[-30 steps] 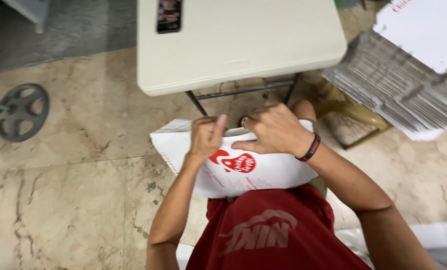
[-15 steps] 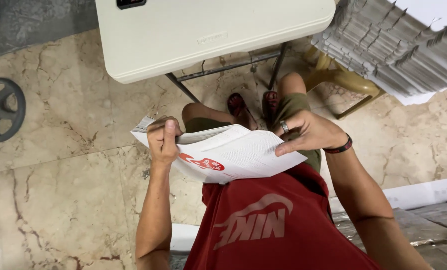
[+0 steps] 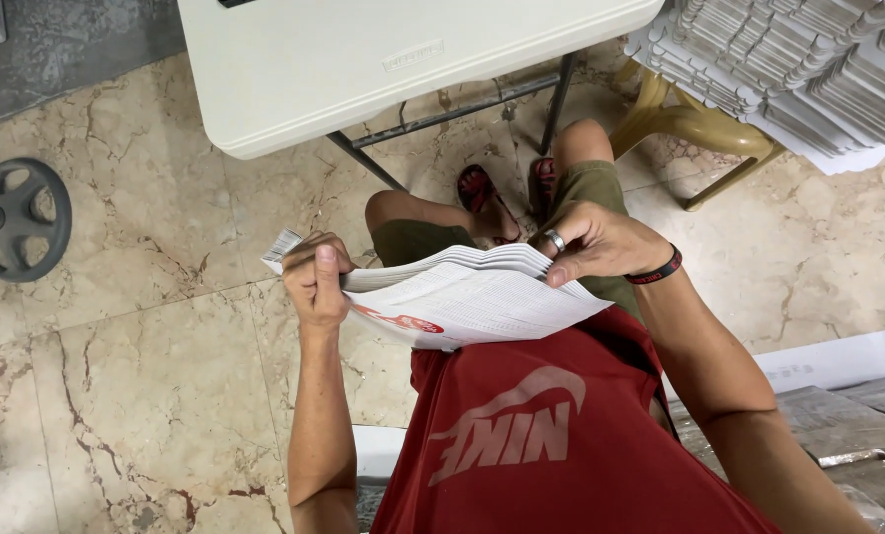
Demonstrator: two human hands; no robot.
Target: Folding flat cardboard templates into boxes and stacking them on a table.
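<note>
Weight plate: a dark grey round weight plate (image 3: 17,220) lies on the marble floor (image 3: 136,326) at the far left, well apart from the person.
Left hand: the left hand (image 3: 316,279) is closed on the left end of the stack of flat white cartons (image 3: 462,297); the thumb lies on top and the other fingers are curled under the edge.
Stack: the stack of flat white cartons is held in the air above the person's lap, between both hands, with many thin layers visible at the upper edge and a red print near the left hand.
Right hand: the right hand (image 3: 596,242) grips the upper right edge of the same stack, fingers bent over the layers; it has a ring on one finger and a dark wristband (image 3: 657,270).
Table: a white folding table (image 3: 403,59) with dark metal legs stands in front of the knees.
Footwear: red sandals (image 3: 487,198) are seen under the table.
Right side: a big pile of flattened cartons (image 3: 808,69) rests on a yellow plastic chair (image 3: 699,129).
</note>
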